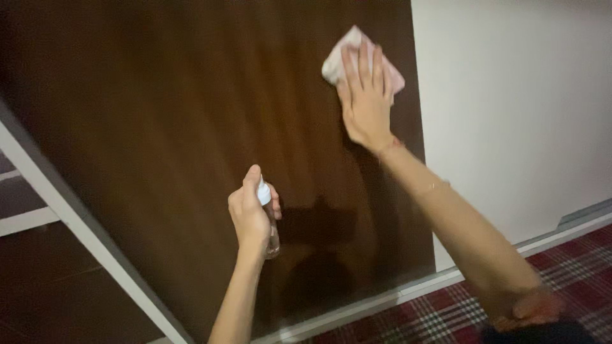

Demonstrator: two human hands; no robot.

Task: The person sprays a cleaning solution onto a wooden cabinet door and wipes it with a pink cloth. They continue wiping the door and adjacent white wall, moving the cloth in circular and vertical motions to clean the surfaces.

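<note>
My right hand (365, 95) lies flat, fingers spread, pressing a small pink and white cloth (347, 54) against a dark brown wooden door panel (178, 108) near its upper right edge. My left hand (250, 213) is lower and near the middle, wrapped around a small clear spray bottle (268, 220) with a white top, thumb on the top. The bottle's nozzle faces the panel. Shadows of the hand and bottle fall on the wood just right of it.
A white wall (516, 108) adjoins the panel's right edge. A pale frame (57, 204) runs along the panel's left side, with dark shelves behind. A red plaid carpet (574, 267) covers the floor at the lower right, beside a light bottom rail (382, 296).
</note>
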